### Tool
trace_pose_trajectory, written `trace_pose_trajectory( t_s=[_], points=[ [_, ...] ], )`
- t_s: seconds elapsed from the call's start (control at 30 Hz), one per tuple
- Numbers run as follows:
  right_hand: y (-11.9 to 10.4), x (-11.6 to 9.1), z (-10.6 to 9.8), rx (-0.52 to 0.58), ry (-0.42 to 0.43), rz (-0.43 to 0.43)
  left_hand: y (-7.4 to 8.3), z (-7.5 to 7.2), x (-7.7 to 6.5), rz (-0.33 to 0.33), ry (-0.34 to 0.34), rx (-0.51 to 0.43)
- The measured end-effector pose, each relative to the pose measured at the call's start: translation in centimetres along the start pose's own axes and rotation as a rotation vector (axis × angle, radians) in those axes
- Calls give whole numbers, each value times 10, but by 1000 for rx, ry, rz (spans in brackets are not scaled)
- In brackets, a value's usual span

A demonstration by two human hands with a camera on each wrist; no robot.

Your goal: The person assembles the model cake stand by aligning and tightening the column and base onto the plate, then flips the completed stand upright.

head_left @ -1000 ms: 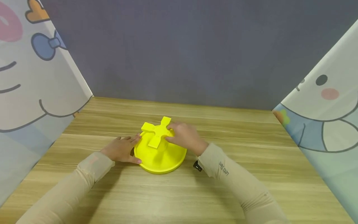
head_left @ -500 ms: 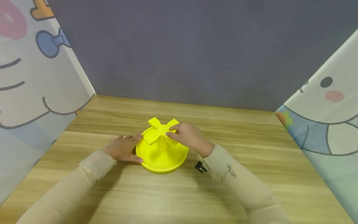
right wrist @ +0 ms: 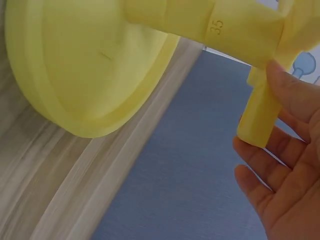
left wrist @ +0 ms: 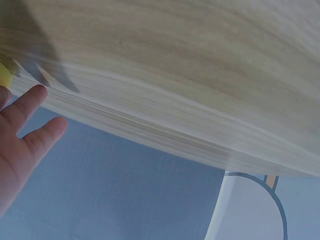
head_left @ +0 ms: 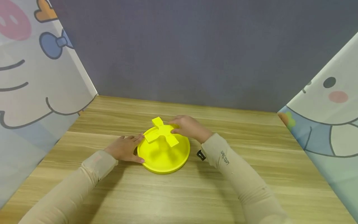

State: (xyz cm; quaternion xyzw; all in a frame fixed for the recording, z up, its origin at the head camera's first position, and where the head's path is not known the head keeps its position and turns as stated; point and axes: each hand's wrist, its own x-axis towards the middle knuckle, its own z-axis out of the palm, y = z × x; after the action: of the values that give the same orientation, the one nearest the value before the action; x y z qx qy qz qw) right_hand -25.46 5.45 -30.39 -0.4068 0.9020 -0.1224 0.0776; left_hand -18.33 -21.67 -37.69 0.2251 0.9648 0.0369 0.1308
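A yellow piece stands on the table: a round dish-like base with a raised rim, a stem marked 35, and a four-armed cross handle on top. My right hand pinches one arm of the cross between thumb and fingers; in the right wrist view this arm lies against the fingers. Spread fingers of my left hand rest against the left side of the base's rim. In the left wrist view only part of that hand shows, with a sliver of yellow at the edge.
The wood-grain table ends at a dark grey back panel. Cartoon-printed panels stand on the left and right. A small black object shows beside the right cuff.
The cross handle has turned on the stem to a different angle, and my right hand has shifted its hold on its arms. My left hand has stayed at the rim.
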Motion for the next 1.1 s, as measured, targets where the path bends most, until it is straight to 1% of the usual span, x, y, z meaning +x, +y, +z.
trace_pose_trajectory(
  t_s=[0.13, 0.33, 0.47, 0.63, 0.73, 0.83, 0.97, 1.03, 1.1],
  points=[
    [-2, -1, 2, -35, 26, 37, -1, 1, 0, -7, 4, -16],
    [-9, -7, 5, -126, 47, 111, -2, 3, 0, 16, 25, 1],
    [-14, -13, 10, -171, 110, 103, -1, 3, 0, 23, 35, 10],
    [-21, -19, 18, -221, 209, 83, 4, 0, 1, 9, 42, 3],
    [-28, -21, 22, -246, 256, 98, 6, -1, 1, -3, 41, -2],
    [-35, -23, 25, -268, 271, 132, 7, -1, 0, -3, 38, -7],
    [-41, -25, 20, -203, 260, 166, 6, 0, 0, 0, 27, -8],
    [-40, -25, 14, -147, 301, 144, 6, 0, 0, 3, 29, -12],
    [-37, -24, 8, -124, 359, 108, 6, -1, -1, 10, 36, -10]
  ],
)
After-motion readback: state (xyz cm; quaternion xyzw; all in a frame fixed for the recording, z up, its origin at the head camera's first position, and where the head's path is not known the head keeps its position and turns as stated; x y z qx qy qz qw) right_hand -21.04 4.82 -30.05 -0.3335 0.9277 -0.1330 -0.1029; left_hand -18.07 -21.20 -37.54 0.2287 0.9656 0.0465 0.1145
